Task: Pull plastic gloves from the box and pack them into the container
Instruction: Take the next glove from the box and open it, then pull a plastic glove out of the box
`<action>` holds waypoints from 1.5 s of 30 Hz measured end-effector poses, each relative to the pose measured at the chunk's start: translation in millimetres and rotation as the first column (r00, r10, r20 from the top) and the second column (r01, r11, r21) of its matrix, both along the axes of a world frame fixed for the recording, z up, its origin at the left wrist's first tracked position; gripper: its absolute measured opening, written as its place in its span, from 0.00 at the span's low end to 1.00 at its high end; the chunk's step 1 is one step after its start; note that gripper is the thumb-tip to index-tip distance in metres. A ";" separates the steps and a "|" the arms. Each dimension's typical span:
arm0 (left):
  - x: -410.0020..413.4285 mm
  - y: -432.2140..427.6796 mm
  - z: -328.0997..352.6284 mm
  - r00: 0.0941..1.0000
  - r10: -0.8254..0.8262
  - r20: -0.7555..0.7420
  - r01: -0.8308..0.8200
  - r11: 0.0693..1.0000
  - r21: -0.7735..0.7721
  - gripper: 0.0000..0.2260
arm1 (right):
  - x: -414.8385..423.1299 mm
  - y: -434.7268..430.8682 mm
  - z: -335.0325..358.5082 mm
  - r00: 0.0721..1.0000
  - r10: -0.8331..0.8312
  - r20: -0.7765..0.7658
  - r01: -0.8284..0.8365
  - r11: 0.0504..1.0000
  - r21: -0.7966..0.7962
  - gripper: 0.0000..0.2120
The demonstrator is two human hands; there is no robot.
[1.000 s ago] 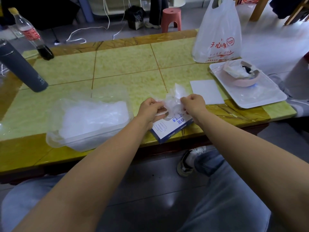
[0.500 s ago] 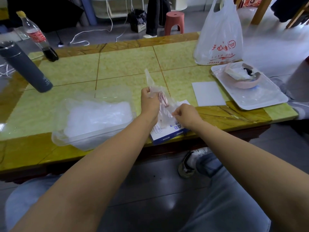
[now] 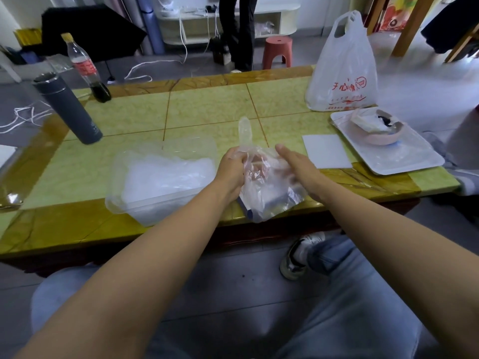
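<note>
A clear plastic glove (image 3: 261,182) hangs spread out between my hands above the table's near edge, one finger of it sticking up. My left hand (image 3: 233,172) pinches its upper left part. My right hand (image 3: 295,169) lies flat against its right side with the fingers straight. Behind the glove, mostly hidden, the blue and white glove box (image 3: 246,207) rests at the table edge. To the left stands the clear plastic container (image 3: 129,203), filled with a heap of translucent gloves (image 3: 166,174).
On the yellow-green tiled table (image 3: 207,110) stand a grey flask (image 3: 68,110) and a cola bottle (image 3: 86,67) at far left, a white plastic bag (image 3: 342,71) at far right, a white tray (image 3: 404,161) holding a pink bowl (image 3: 378,133), and a white card (image 3: 325,150).
The glove came out of the box and rose; it is now spread open between my hands. My right hand let go of its pinch and flattened against the glove.
</note>
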State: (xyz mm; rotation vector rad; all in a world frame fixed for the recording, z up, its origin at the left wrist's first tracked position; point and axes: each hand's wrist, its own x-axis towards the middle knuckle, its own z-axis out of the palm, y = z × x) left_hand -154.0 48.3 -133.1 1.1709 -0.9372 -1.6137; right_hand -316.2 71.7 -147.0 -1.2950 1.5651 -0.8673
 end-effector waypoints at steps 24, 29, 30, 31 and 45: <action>178.6 -8.6 36.3 0.896 -0.119 0.429 0.063 0.988 0.141 0.07 | 127.5 -51.8 46.2 0.951 0.309 -0.010 -0.309 0.949 -0.058 0.09; 202.0 -26.1 28.0 0.872 0.068 0.485 -0.079 0.997 0.003 0.06 | 149.5 -71.0 46.1 0.975 0.220 0.043 -0.218 0.974 -0.060 0.05; 206.9 -29.2 25.3 0.856 0.073 0.512 -0.075 0.997 -0.016 0.07 | 154.2 -75.9 43.5 0.983 0.180 0.039 -0.178 0.982 -0.062 0.05; 210.8 -31.3 22.2 0.836 0.076 0.543 -0.071 0.997 -0.030 0.07 | 157.1 -78.8 40.2 0.989 0.144 0.020 -0.143 0.988 -0.063 0.06; 202.3 -47.5 -8.3 0.250 0.125 0.960 0.210 0.961 -0.180 0.06 | 187.8 -85.7 26.4 0.884 0.231 -0.407 -0.322 0.931 -0.171 0.08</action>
